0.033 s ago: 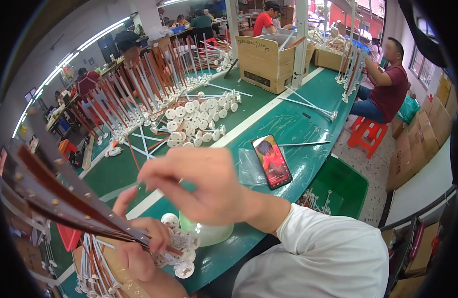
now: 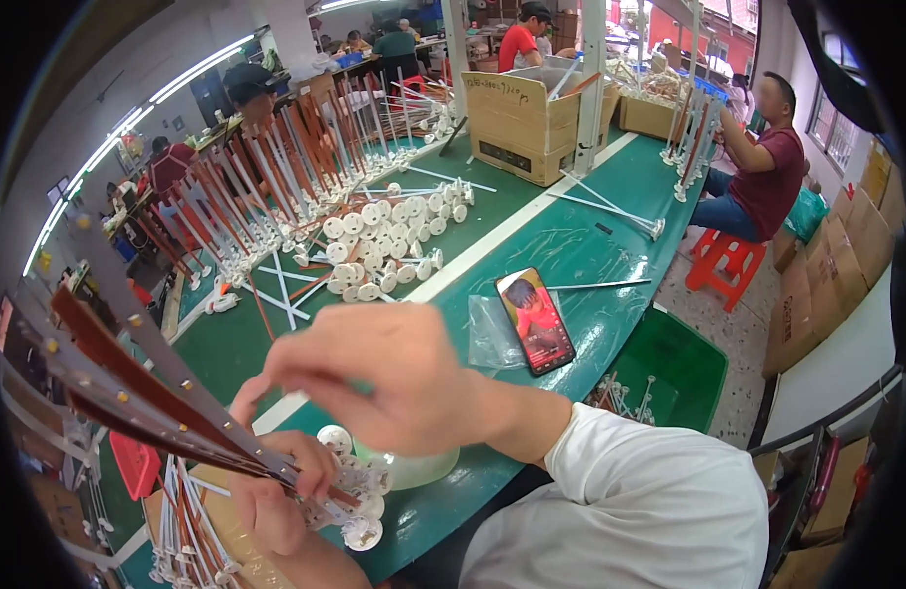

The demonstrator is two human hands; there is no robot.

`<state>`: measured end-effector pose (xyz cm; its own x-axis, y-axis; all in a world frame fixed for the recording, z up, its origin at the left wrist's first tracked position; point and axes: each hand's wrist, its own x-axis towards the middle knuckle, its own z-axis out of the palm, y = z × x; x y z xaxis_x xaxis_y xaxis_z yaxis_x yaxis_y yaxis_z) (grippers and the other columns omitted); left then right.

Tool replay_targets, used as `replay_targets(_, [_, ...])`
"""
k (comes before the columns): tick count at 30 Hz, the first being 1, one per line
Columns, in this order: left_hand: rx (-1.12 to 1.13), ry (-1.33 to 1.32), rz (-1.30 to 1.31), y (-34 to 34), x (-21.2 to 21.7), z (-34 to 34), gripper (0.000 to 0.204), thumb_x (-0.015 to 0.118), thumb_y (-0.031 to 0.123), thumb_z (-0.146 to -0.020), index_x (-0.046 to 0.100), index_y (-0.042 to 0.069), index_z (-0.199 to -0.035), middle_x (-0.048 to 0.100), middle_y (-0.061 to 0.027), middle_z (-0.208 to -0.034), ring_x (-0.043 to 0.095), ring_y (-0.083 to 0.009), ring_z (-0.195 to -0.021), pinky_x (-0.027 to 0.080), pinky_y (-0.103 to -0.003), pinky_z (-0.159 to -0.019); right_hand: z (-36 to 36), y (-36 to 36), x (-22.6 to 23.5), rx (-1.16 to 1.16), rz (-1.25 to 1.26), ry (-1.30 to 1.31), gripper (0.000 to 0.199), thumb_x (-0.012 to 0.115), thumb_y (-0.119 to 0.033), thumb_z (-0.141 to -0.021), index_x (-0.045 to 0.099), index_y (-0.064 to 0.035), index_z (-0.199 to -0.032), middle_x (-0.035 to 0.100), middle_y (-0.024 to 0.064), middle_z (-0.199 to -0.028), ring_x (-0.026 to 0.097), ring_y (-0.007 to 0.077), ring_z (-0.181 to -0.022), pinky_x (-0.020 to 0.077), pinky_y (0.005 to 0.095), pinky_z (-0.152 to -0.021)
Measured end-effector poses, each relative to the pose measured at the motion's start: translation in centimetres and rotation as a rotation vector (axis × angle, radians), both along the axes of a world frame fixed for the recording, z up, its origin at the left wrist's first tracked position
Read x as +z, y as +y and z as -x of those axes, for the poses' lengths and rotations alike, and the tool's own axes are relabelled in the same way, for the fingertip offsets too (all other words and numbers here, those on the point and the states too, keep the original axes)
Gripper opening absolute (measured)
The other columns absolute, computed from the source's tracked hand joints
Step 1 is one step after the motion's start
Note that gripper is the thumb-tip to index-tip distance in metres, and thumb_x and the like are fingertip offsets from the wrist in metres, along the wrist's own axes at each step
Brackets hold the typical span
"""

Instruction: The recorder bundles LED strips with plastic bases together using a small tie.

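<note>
The long green worktop [image 2: 571, 245] runs away from you, a white stripe down its length; its near edge curves past your right elbow, with a green plastic bin [image 2: 684, 368] just below that edge. The widest bare stretch lies between the stripe and the right edge, broken only by a smartphone with a lit screen [image 2: 535, 320], a clear plastic bag [image 2: 492, 334] touching it, and a few loose thin white rods [image 2: 610, 211] farther up. Left of the stripe the surface is crowded: a heap of white round-based rod pieces [image 2: 384, 245], and behind it racks of upright brown and white strips [image 2: 276, 167]. A brown cardboard box [image 2: 517, 123] stands at the far end.

Your left hand [image 2: 276, 501], low at the near edge, has its fingers curled tight around a fanned bundle of long brown and white strips with white round ends [image 2: 168, 412], which slants up to the left. Your right hand [image 2: 374, 378] hovers just above it, fingers bent down over the bundle's round ends; whether they pinch anything you cannot tell.
</note>
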<state>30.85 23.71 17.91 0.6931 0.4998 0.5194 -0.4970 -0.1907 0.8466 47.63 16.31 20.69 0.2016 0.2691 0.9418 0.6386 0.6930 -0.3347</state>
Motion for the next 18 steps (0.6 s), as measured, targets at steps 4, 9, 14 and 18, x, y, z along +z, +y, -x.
replay_targets(4, [0.094,0.073,-0.027,0.2,-0.5,0.5,0.094,0.059,0.059,-0.086,0.017,-0.005,-0.140,0.040,0.0024,-0.053,0.041,-0.0092,-0.043,0.031,-0.023,-0.043,1.1,0.5,-0.4,0.095,0.095,-0.234,0.023,0.067,0.001,-0.073,0.067,-0.0024,-0.095,0.063,0.0053,-0.075,0.060,0.0232,-0.064,0.0486,0.0337,-0.055])
replay_targets(9, [0.091,0.146,0.046,0.3,-0.4,-1.8,0.082,0.059,0.054,-0.086,0.028,-0.002,-0.138,0.045,0.0009,-0.058,0.043,-0.0090,-0.047,0.034,-0.024,-0.043,-0.4,0.0,-0.3,0.019,0.129,-0.262,0.023,0.068,0.005,-0.069,0.068,0.0001,-0.091,0.065,0.0079,-0.072,0.060,0.0221,-0.059,0.0478,0.0308,-0.054])
replay_targets(14, [-0.174,-0.061,0.038,1.4,-0.6,-1.1,0.055,0.051,0.042,-0.098,0.037,-0.001,-0.129,0.047,-0.0031,-0.072,0.043,-0.0084,-0.058,0.038,-0.024,-0.051,0.6,0.9,-0.1,0.026,0.041,-0.303,0.024,0.069,0.008,-0.069,0.068,-0.0009,-0.091,0.062,0.0071,-0.067,0.055,0.0206,-0.053,0.0432,0.0288,-0.048])
replay_targets(18, [0.153,-0.006,-0.179,1.3,-0.6,-1.6,0.038,0.046,0.035,-0.101,0.046,0.000,-0.114,0.048,-0.0016,-0.068,0.044,-0.0074,-0.055,0.036,-0.023,-0.049,1.2,0.9,-0.4,0.042,-0.010,-0.380,0.026,0.068,0.007,-0.066,0.069,-0.0021,-0.090,0.061,0.0069,-0.068,0.052,0.0200,-0.052,0.0400,0.0279,-0.044])
